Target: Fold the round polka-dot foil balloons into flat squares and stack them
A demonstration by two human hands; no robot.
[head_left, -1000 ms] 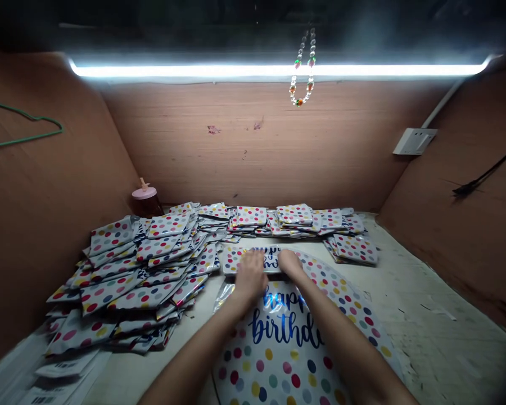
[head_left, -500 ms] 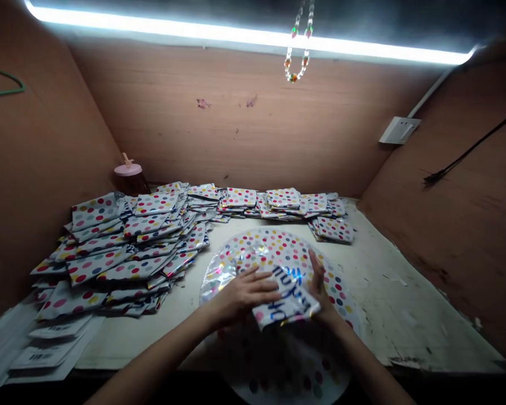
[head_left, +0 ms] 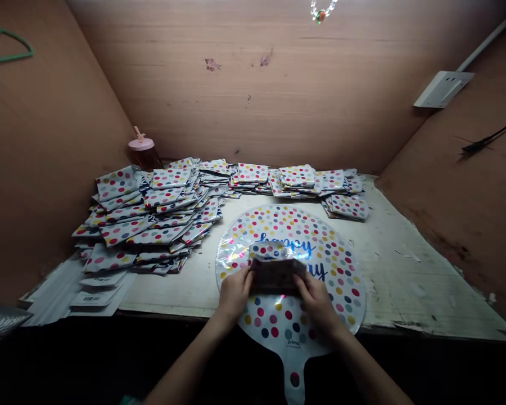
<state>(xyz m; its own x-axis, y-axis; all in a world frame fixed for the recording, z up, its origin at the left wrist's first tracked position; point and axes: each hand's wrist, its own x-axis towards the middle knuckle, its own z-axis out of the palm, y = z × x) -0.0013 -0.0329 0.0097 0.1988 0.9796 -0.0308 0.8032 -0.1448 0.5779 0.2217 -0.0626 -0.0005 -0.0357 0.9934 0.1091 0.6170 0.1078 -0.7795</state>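
A folded foil balloon [head_left: 277, 277] is held up between my two hands, its near face dark in shadow and dotted foil showing along its top. My left hand [head_left: 234, 295] pinches its left end. On the right end, my right hand [head_left: 317, 299] grips with thumb and fingers. Beneath both hands a round, flat foil balloon [head_left: 337, 281] with coloured dots and blue "happy" lettering lies spread on the table. Its neck hangs over the front edge. The folded balloon and my hands cover part of the lettering.
Piles of folded dotted balloons [head_left: 152, 219] stand at the left, with more stacks [head_left: 295, 177] along the back. White barcode labels [head_left: 96, 295] lie front left on the table [head_left: 392, 270]. A pink-lidded cup [head_left: 142, 151] stands in the back corner. Wooden walls [head_left: 227, 101] enclose the table.
The folded balloon has gone from lying loosely between open hands, lettering up, to being gripped at both ends, tilted. The view has tipped down, showing the flat balloon's neck.
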